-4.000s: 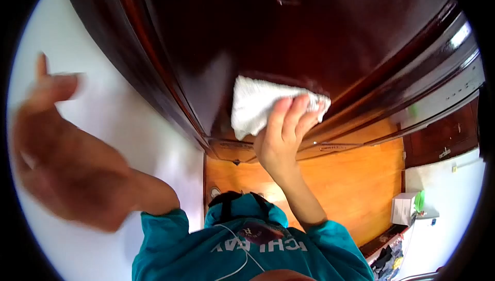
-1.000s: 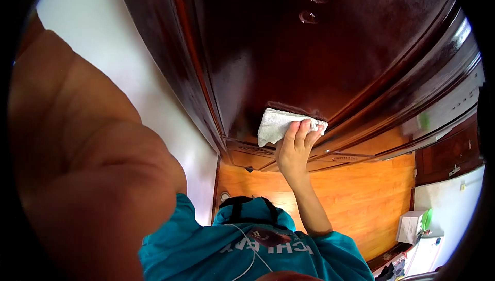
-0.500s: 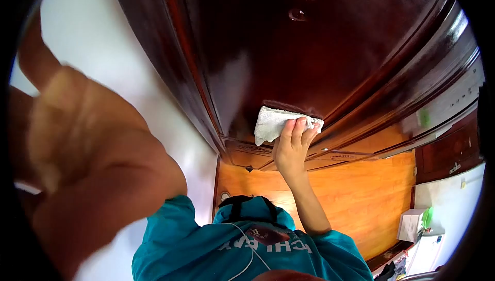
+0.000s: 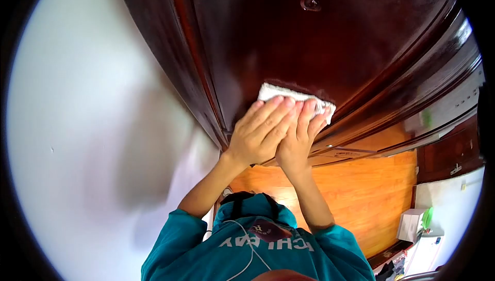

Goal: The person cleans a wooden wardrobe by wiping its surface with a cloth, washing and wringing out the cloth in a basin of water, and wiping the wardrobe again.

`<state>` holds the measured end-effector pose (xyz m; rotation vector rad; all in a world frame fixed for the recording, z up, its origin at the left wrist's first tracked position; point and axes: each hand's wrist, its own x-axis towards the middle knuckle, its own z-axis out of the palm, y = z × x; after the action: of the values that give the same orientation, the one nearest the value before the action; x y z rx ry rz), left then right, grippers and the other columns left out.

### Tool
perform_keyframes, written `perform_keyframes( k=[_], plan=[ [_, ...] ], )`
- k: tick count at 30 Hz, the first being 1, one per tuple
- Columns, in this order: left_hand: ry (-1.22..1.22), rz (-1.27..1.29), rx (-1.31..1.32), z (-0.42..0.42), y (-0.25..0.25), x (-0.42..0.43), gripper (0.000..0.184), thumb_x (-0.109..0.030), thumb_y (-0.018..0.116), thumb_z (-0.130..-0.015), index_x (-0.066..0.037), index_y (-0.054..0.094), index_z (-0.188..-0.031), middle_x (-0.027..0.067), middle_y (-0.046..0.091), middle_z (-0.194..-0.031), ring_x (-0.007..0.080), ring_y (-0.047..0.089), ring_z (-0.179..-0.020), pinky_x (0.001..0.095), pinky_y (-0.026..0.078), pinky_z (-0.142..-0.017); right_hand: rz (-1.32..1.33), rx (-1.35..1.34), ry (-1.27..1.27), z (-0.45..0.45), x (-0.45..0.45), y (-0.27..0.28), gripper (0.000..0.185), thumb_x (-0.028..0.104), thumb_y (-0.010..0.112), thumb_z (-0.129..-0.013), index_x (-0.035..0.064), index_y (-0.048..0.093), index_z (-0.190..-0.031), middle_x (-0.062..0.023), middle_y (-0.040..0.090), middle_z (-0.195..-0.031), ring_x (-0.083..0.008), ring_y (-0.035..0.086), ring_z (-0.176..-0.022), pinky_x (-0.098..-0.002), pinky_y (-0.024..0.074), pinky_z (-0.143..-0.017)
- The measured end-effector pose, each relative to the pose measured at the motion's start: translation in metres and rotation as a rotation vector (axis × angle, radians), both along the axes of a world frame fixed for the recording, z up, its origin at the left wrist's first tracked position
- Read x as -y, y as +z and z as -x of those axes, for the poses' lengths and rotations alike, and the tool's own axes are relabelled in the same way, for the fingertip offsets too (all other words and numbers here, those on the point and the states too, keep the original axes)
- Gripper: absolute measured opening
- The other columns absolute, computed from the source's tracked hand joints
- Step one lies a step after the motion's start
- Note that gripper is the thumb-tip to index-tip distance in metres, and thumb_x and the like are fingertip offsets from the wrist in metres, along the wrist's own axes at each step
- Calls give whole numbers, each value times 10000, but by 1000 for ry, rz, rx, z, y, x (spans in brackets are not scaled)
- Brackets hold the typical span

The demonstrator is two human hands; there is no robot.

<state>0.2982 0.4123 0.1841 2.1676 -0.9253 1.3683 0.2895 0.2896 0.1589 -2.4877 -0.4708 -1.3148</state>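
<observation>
A folded white cloth (image 4: 289, 93) lies pressed against the glossy dark-red wooden panel (image 4: 299, 49). My left hand (image 4: 262, 132) rests on the cloth's left and middle part, its fingers stretched out and flat. Beside it, my right hand (image 4: 300, 144) grips the cloth's lower right part, fingers bent over it. The two hands touch, and the left overlaps the right a little. Both palms and part of the cloth beneath the fingers are hidden.
Round clear knobs or fixtures (image 4: 311, 4) sit higher on the panel. At left stands a white wall (image 4: 77, 100). Below is an orange wooden floor (image 4: 350, 193). A dark door (image 4: 448, 152) and a white box (image 4: 411, 224) are at right.
My left hand has come from the left, near the camera, onto the cloth beside my right hand. The cloth and right hand have shifted slightly up and to the right in view.
</observation>
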Motion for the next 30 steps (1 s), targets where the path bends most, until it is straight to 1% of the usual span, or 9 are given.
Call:
perform_keyframes(
  k=[3,5,6,10,12,18,23,26,30],
  plan=[
    [3,14,44,-6,1,-5,371,-150,424,-929,69,519,-1213,223,493,-1299,378,433,-1247,463,287,-1072,-17,30,-26,-2,-8,12,369,166,460,-887,76,553,-1233,-77,388,-1415,-376,187,-1352,-483,228,-1020],
    [88,122,30,-7,-24,-2,327,-146,524,-853,-24,612,-1144,98,585,-1223,270,509,-1185,406,311,-1065,83,-5,-3,2,-5,6,347,170,483,-876,98,583,-1201,-32,426,-1386,-347,207,-1357,-446,295,-982],
    [117,68,52,-9,-40,-6,364,-150,526,-853,-21,577,-1190,108,550,-1269,276,481,-1215,413,298,-1072,61,-17,5,5,-5,-2,321,162,501,-868,116,609,-1167,11,461,-1349,-282,281,-1324,-403,349,-930],
    [162,-6,28,-11,-97,-9,380,-136,503,-867,-13,536,-1226,115,494,-1331,289,434,-1257,428,283,-1077,70,14,54,6,-5,-36,318,114,514,-847,133,623,-1146,37,507,-1291,-203,391,-1205,-345,377,-885],
    [226,25,69,-15,-101,-5,385,-125,482,-879,0,509,-1241,140,442,-1373,313,393,-1286,444,268,-1083,62,17,53,6,-6,-26,328,115,519,-836,139,624,-1146,42,523,-1272,-198,405,-1194,-338,378,-877],
    [258,62,102,-18,-33,5,386,-126,436,-904,12,495,-1260,185,418,-1379,344,356,-1308,451,227,-1102,94,89,-13,1,-3,39,352,159,534,-802,158,628,-1141,55,554,-1223,-184,460,-1105,-323,372,-859],
    [251,46,122,-17,-74,11,433,-143,433,-907,-1,446,-1316,162,371,-1422,326,302,-1344,447,210,-1110,36,40,27,6,6,-7,330,127,549,-790,140,640,-1108,48,563,-1190,-207,467,-1091,-345,395,-838],
    [215,-16,56,-12,-102,11,470,-152,468,-893,-30,421,-1344,92,337,-1454,276,282,-1359,424,210,-1115,40,46,19,9,12,-30,323,113,558,-786,128,643,-1097,33,560,-1200,-220,469,-1081,-360,399,-841],
    [229,2,68,-11,-67,17,445,-143,474,-885,-26,457,-1314,110,389,-1414,285,339,-1321,423,212,-1113,14,34,26,9,14,-8,313,116,551,-799,123,643,-1097,25,551,-1217,-238,453,-1116,-384,401,-861]
  ],
)
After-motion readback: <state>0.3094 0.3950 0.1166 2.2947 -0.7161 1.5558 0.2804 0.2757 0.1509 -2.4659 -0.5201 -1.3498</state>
